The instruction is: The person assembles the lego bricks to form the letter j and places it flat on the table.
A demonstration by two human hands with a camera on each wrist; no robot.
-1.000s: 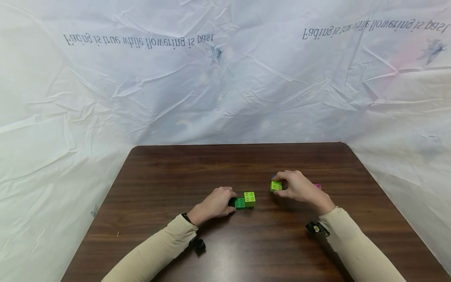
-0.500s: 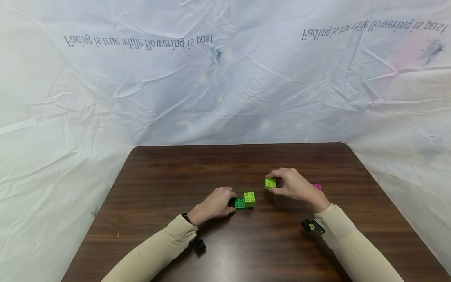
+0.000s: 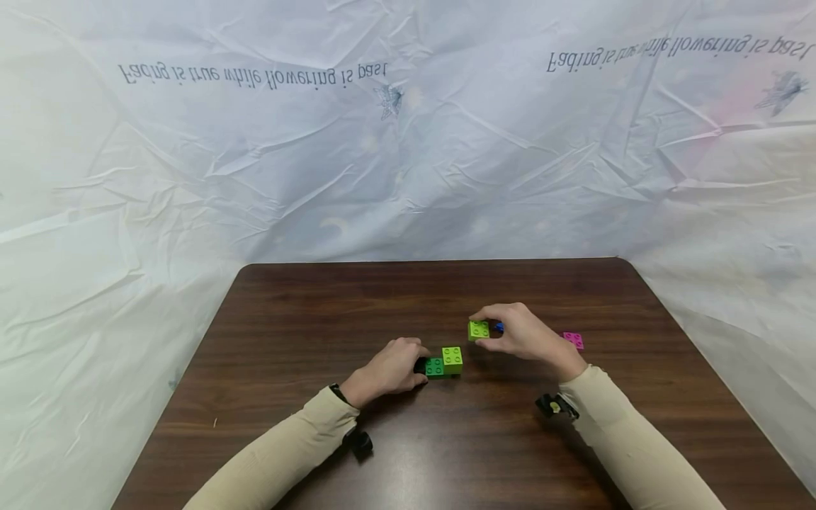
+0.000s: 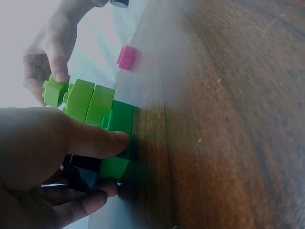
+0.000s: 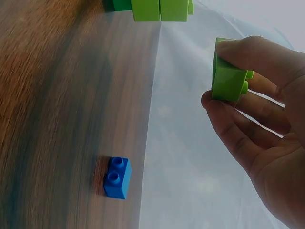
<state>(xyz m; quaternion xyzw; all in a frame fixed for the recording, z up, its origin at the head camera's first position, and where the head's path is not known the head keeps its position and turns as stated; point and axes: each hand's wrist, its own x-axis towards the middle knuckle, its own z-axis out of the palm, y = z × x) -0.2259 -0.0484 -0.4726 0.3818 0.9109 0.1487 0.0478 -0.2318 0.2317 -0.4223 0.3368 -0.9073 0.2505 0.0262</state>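
My left hand [image 3: 387, 367] grips a small built-up group of toy building bricks on the table. In it are a dark green brick [image 3: 434, 366], a black brick [image 4: 83, 171] largely covered by the fingers, and two stacked lime green bricks [image 3: 452, 360] at the right end. Thumb and fingers of my right hand [image 3: 530, 338] pinch a loose lime green brick [image 5: 228, 78] by its sides, studs facing up in the head view. That brick is held above the table, up and to the right of the group, apart from it.
A blue brick [image 5: 116, 179] lies on the table under the right hand, partly hidden in the head view. Farther right is a pink brick [image 3: 573, 340]. The brown wooden table [image 3: 319, 304] ends at a pale printed sheet [image 3: 408, 177] behind and beside it.
My right hand has moved left with the lime green brick, toward the group. The blue and pink bricks show more from behind it. The left hand keeps still.
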